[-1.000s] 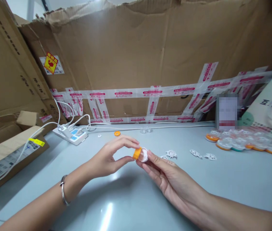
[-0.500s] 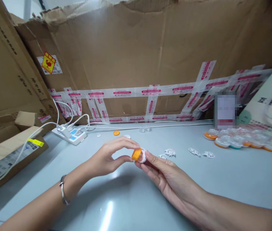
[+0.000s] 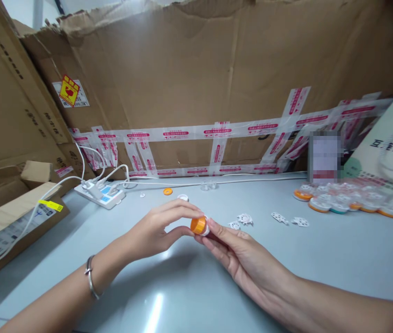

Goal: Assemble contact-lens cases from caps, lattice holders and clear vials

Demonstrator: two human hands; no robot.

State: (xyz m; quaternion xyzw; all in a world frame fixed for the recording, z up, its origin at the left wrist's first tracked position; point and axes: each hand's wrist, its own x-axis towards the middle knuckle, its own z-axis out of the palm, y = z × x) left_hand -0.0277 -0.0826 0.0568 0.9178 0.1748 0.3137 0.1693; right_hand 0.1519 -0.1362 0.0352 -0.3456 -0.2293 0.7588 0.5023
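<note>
Left hand pinches a small round orange plastic cap between thumb and fingertips, just above the pale grey tabletop, mid-frame. Right hand meets it from the other side, fingers closed on a white plastic disc that sits against the cap. Only a sliver of white shows, so I can't tell whether the two are fully seated. The right thumb is hidden behind the parts.

Progress, my read: this unit looks close to mated — orange and white faces touching, no gap visible.

Done stock: a heap of round orange, teal and white assemblies at far right, in front of the printed carton.

Not yet used:
- several white perforated plastic inserts, loose just beyond the right hand
- one loose orange ring and a small white round piece further back
- a couple of clear bits by the white cable

So a fair batch looks built and a handful of parts are left on the table.

Around: white power strip at left, taped brown cardboard wall behind, metal bangle on the left wrist.
</note>
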